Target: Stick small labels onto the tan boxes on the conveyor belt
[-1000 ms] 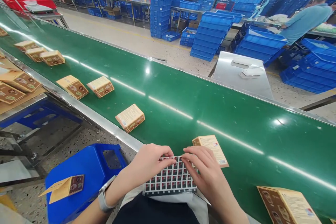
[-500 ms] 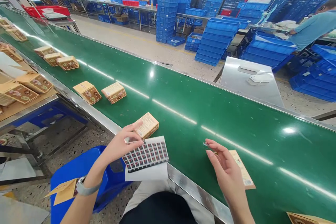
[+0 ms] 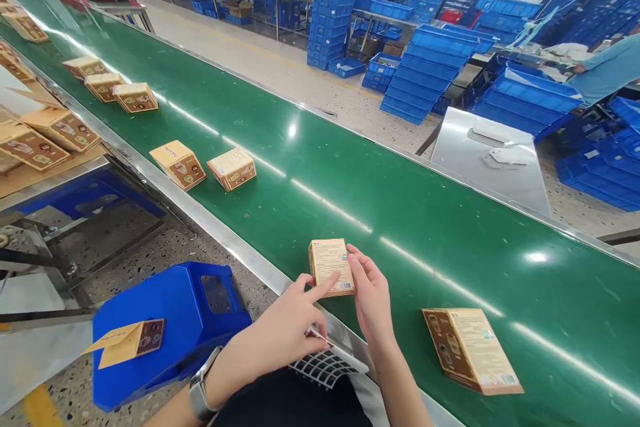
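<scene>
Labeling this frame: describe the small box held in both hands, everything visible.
The small box is a tan cardboard carton, closed, its printed face with fine text and a barcode turned up toward the camera. It is held just above the near edge of the green conveyor belt. The right hand grips its right edge; the left hand has its index fingertip on its lower face.

Single head-worn view, looking forward and down, close over the green conveyor belt (image 3: 400, 213), workshop beyond
</scene>
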`<control>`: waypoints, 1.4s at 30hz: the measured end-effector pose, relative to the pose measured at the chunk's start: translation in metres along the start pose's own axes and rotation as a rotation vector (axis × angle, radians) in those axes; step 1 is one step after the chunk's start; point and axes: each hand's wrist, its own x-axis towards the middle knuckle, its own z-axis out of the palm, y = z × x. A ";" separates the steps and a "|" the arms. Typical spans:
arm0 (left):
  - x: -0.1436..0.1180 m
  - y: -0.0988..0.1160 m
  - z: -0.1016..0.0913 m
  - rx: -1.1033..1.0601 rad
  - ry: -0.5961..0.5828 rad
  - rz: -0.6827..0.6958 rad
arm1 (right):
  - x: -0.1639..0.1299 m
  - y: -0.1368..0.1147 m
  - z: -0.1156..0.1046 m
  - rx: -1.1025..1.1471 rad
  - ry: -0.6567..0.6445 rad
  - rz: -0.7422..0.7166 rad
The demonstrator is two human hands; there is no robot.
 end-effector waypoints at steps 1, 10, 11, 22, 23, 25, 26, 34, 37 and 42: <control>0.000 0.001 0.002 0.021 0.001 0.015 | -0.002 0.001 -0.002 0.003 0.011 0.006; 0.006 0.015 0.011 0.119 -0.009 0.088 | -0.011 -0.006 -0.013 -0.097 0.060 -0.068; 0.007 0.018 0.011 0.128 -0.021 0.087 | -0.012 -0.006 -0.015 -0.117 0.064 -0.078; 0.017 0.032 0.013 0.220 -0.043 0.181 | -0.016 -0.013 -0.037 -0.468 0.237 -0.231; 0.018 0.032 0.012 0.195 -0.041 0.182 | -0.014 -0.016 -0.040 -0.494 0.244 -0.236; 0.018 0.030 0.008 0.086 -0.019 0.151 | -0.012 -0.025 -0.048 -0.577 0.249 -0.246; 0.017 0.030 0.004 0.020 -0.006 0.118 | -0.013 -0.032 -0.052 -0.617 0.243 -0.263; 0.006 0.033 -0.031 -0.372 0.053 -0.216 | -0.061 -0.083 -0.053 -0.727 -0.523 -0.282; 0.002 0.033 -0.036 -0.427 0.053 -0.257 | -0.067 -0.079 -0.048 -0.761 -0.483 -0.317; 0.000 0.028 -0.031 -0.241 0.120 -0.242 | -0.065 -0.066 -0.047 -0.895 -0.446 -0.560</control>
